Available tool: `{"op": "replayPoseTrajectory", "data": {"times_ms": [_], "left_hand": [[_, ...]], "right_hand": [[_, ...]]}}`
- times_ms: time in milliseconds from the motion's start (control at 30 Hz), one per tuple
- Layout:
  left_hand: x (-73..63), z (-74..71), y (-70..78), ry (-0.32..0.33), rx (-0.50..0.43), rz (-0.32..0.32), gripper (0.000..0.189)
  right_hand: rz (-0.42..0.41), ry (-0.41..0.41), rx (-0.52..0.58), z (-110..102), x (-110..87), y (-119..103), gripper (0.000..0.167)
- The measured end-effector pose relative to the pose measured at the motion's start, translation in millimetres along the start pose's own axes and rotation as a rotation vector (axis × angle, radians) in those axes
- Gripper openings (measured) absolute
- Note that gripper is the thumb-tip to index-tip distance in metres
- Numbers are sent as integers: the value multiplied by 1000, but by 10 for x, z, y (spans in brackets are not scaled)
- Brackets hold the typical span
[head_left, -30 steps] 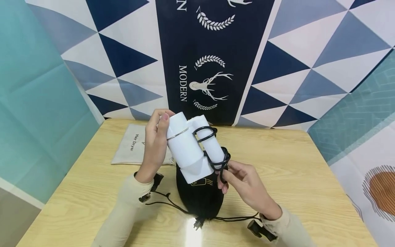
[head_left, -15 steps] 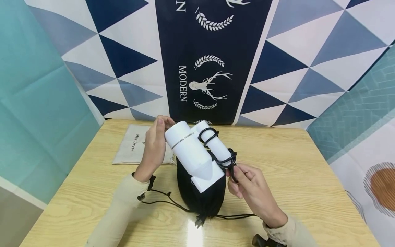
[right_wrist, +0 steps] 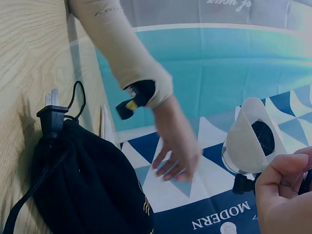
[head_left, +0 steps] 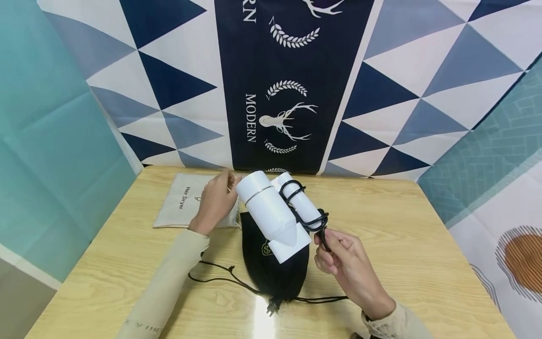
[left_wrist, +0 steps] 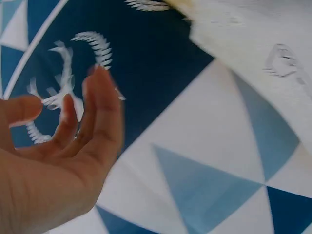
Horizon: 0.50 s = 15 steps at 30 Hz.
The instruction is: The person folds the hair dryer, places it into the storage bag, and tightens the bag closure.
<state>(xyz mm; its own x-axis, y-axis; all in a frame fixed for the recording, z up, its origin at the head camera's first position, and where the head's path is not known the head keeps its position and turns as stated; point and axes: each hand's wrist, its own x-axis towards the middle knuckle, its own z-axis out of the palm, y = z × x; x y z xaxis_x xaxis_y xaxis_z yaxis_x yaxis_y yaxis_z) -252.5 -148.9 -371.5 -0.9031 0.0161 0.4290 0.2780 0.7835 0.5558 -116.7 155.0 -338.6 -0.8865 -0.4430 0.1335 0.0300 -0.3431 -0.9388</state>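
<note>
A white hair dryer (head_left: 271, 212) with a thin metal ring and a flat nozzle is held up over the table. Black cord (head_left: 318, 219) is wound round its handle, which is folded alongside the barrel. My right hand (head_left: 351, 266) grips the dryer at the handle end, thumb and fingers closed on the cord there. In the left wrist view my left hand (left_wrist: 68, 161) holds nothing, its fingers loosely bent. The right wrist view shows that left hand (right_wrist: 178, 141) apart from the dryer.
A full black drawstring pouch (head_left: 271, 278) lies below the dryer, a plug (right_wrist: 52, 119) poking from its gathered mouth and its strings spread sideways. Behind my left hand is a flat white pouch (head_left: 173, 212) printed "Hair Dryer". A patterned cloth wall (head_left: 279, 56) stands behind the wooden table (head_left: 381, 226).
My left hand has let go of the dryer's barrel end and turned its back upward. The dryer has shifted right and a little nearer in my right hand.
</note>
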Motion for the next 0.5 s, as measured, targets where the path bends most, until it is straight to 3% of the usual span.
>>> {"op": "replayPoseTrajectory", "data": {"times_ms": [133,333,500], "left_hand": [[-1,97,-179,-92,89,-10,22],[0,319,-387,-242,106,-69,28],[-28,480,-459,-289,179,-65,42]], "right_hand": [[27,24,35,-6,0,-10,32],[40,47,82,-33,15,-52,32],[36,40,101,-56,16,-56,32]]}}
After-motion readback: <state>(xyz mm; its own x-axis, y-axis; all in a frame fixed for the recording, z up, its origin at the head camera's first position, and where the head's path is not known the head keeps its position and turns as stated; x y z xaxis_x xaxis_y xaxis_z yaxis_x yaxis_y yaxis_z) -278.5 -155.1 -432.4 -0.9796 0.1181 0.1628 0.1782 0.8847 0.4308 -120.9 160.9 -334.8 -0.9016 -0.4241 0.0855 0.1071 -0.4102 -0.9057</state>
